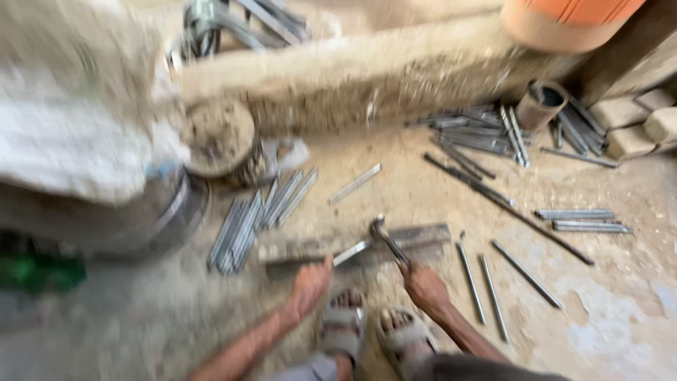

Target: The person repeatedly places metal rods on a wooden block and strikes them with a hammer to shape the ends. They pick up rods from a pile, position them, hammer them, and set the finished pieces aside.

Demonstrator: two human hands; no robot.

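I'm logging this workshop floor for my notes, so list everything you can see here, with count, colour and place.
Metal strip: one, grey, on the block, left hand on it.
Hammer: one, dark, in the right hand, above the block.
Flat block: one, grey, on the floor ahead of the feet.
Strip bundle: many, grey, floor at left.
Strip pile: many, grey, by the ledge at upper right.
Loose rods: several, grey, floor at right.
Pipe piece: one, rusty brown, upper right.
Orange vessel: one, top right.
Sandals: two, grey, bottom centre.
Left hand: on the strip.
Right hand: grips the hammer.
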